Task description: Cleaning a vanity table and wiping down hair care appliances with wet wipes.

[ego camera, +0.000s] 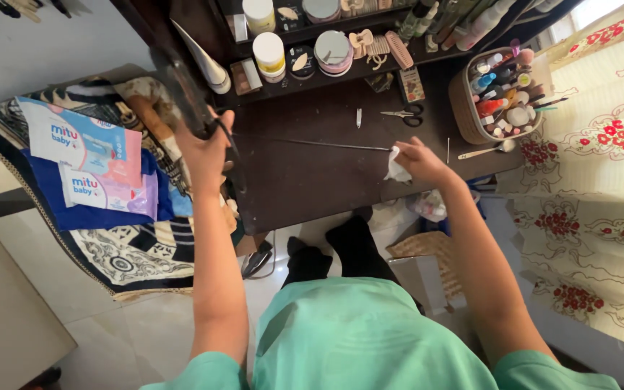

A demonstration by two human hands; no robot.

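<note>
Left hand [204,148] clenched round dark handle end of long thin rod [312,144], rod stretched level across dark desk [305,188]. Right hand [420,160] pinching white tissue [396,170] against rod's far end. My judgement: keep left grip steady, rod low over desk, wrap tissue fully round metal, slide with even pressure. Scissors [404,114] and basket [464,108] of cosmetics near; keep elbow clear.

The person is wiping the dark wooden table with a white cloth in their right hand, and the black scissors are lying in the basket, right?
Not quite. The head view shows the black-handled scissors lying flat on the dark wooden table, beside the woven basket, not in it. The rest holds: the right hand presses a small white cloth on the table.
</note>
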